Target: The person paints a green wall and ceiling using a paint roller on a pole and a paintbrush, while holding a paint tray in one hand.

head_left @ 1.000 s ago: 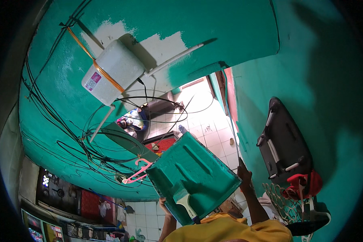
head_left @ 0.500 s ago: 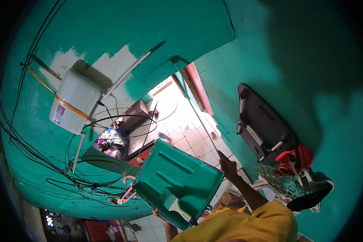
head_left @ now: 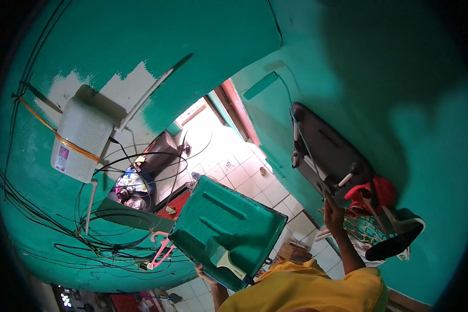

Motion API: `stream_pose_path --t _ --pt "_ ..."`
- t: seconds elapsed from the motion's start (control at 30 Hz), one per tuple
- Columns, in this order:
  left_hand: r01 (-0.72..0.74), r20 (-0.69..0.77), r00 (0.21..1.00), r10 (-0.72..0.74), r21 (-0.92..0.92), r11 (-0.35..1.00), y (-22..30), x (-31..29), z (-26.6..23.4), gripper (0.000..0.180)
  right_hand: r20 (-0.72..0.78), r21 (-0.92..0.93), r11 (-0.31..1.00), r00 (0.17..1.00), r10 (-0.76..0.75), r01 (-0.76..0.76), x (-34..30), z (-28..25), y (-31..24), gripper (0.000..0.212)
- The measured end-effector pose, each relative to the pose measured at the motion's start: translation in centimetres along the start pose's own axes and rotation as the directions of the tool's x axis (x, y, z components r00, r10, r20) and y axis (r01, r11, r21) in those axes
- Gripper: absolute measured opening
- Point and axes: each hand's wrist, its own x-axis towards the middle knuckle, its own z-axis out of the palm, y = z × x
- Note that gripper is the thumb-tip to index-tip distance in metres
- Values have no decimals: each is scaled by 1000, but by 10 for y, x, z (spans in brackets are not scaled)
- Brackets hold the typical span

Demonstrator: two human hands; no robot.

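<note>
My left hand (head_left: 205, 273) grips the lower left edge of a paint tray (head_left: 265, 221), its fingers partly hidden. Green paint coats the tray, and a flat brush (head_left: 230, 264) with a pale handle lies in its lower part. My right hand (head_left: 334, 214) is closed round the handle end of a long-framed paint roller (head_left: 261, 86). The roller's green sleeve is up by the right-hand wall (head_left: 307, 57), beside the pink door frame; whether it touches the wall I cannot tell.
A white router-like box (head_left: 83, 140) hangs on the left wall among loose black cables (head_left: 114, 240). A pink hanger (head_left: 161, 252) dangles beside the tray. On the right wall hang a dark folded board (head_left: 330, 148), a red item (head_left: 382, 191) and a net (head_left: 366, 229).
The roller has swung right, from the corner by the doorway to the right-hand wall, as my right hand shifted right. The tray stays in my left hand.
</note>
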Motion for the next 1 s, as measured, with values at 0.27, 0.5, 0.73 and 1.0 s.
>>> stream_pose_path --t 0.27,0.5,0.73,1.0 --pt "-70 41 997 67 68 995 -6 5 -10 24 -276 -91 984 945 -176 156 26 18 -3 32" --pt "-96 -10 995 97 87 992 -7 6 -38 24 -278 -149 989 959 -64 23 43 20 -18 29" --pt "-138 -67 987 149 143 980 -2 -2 -43 25 -342 -108 990 932 -122 90 51 21 -11 27" --pt "-241 19 970 241 151 959 -6 -3 -43 26 -357 -82 996 932 -58 31 58 22 -20 25"
